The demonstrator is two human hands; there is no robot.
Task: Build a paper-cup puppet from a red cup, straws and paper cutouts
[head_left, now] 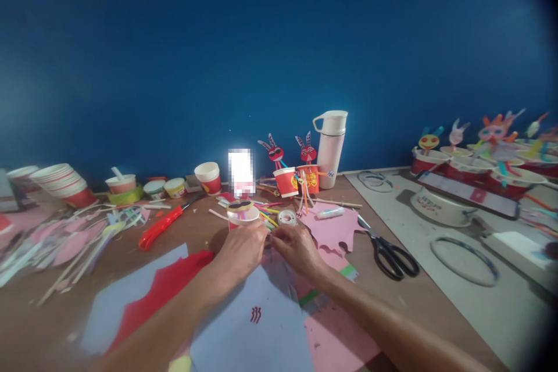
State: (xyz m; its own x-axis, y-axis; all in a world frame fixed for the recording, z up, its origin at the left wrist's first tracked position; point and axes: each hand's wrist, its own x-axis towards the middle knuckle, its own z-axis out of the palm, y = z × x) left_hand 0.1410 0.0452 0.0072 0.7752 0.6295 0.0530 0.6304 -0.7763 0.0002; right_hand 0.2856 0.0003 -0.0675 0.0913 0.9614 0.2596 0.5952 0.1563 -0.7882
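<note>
My left hand (247,239) is closed, fingers bent inward, just in front of a paper cup (249,216) that has a paper face with dark eye shapes at its rim. I cannot tell whether it touches the cup. Close to its right, my right hand (300,249) is also closed in a pinch, and whatever lies between the fingertips is too small or hidden to name. A roll of clear tape (287,217) sits just beyond the right hand. Beneath both hands is a pale blue paper sheet (244,325) with small dark red marks.
Black-handled scissors (392,258) and pink paper (333,224) lie to the right. A red-handled cutter (161,228) and paper scraps (81,238) lie left. Behind stand two red cups with rabbit figures (285,182), a white flask (331,151) and stacked cups (65,186).
</note>
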